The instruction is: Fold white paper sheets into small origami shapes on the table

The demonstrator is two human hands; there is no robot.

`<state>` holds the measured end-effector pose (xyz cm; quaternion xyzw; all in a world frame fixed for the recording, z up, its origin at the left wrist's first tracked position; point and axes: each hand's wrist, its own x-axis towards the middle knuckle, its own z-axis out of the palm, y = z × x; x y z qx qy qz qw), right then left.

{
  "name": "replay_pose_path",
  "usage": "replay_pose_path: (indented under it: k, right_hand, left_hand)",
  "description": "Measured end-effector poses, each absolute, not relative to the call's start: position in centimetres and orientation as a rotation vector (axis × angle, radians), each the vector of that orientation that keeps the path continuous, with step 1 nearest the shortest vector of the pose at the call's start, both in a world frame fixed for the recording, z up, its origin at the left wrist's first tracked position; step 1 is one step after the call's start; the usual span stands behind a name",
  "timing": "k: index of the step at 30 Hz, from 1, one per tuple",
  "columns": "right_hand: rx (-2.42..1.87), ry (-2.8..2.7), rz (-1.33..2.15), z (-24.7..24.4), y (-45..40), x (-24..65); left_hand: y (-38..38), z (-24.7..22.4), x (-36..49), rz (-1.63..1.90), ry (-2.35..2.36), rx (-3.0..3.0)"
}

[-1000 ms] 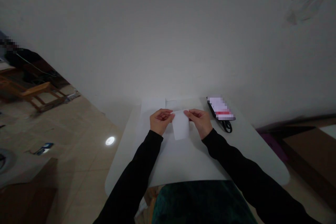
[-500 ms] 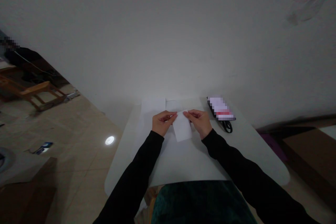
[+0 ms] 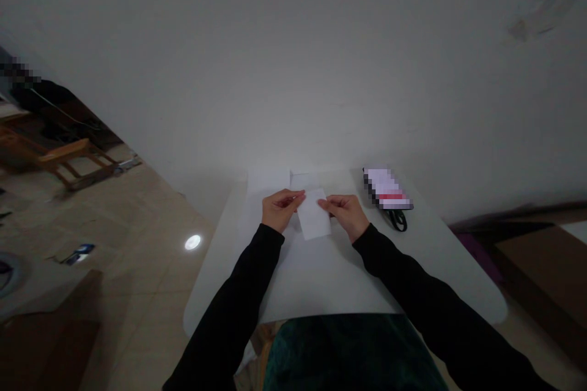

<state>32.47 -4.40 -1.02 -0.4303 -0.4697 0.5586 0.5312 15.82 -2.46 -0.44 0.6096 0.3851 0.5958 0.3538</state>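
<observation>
The scene is viewed from one head-worn camera, tilted forward and down, looking from close above a white table (image 3: 458, 275) onto the left hand (image 3: 279, 209) and right hand (image 3: 348, 215).

Small white paper rectangle (image 3: 313, 215), slightly tilted, over a larger sheet (image 3: 268, 184)

Left hand (image 3: 280, 209) and right hand (image 3: 347, 215) angle inward at the wrists, fingers curled toward each other, as black-sleeved forearms (image 3: 229, 305) stretch forward from both sides.
</observation>
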Motion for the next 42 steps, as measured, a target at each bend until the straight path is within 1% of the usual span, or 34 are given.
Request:
replay_pose_path:
  k: [8,19,24,29,31,34,38,42]
  right_hand:
    - [-1.037,-1.109,1.434,-1.3,-4.6,31.9]
    - [-1.053,-1.113,1.464,-2.0,-4.4,31.8]
    - [-1.072,-1.105,1.504,-2.1,-4.4,31.7]
    - [-1.072,-1.112,1.452,-2.2,-4.5,31.6]
    - [-1.073,-1.104,1.493,-2.1,-4.5,31.5]
    - [-1.038,-1.109,1.546,-2.1,-4.7,31.4]
    - [-0.980,-1.108,1.516,-2.1,-5.1,31.2]
    - [-0.952,-1.107,1.591,-2.0,-5.2,31.0]
  left_hand:
    - [-2.1,-0.5,15.2,1.525,1.050,1.577]
    - [-1.6,-0.5,14.4,1.467,1.120,1.597]
    - [-1.5,-0.4,14.1,1.490,1.172,1.552]
    - [-1.4,-0.3,13.9,1.502,1.158,1.566]
    - [-1.3,-0.4,13.8,1.524,1.173,1.540]
    - [-1.0,-0.7,13.7,1.539,1.197,1.499]
    - [-0.8,-0.9,13.5,1.532,1.200,1.474]
    - [-0.7,-1.0,13.3,1.542,1.203,1.490]
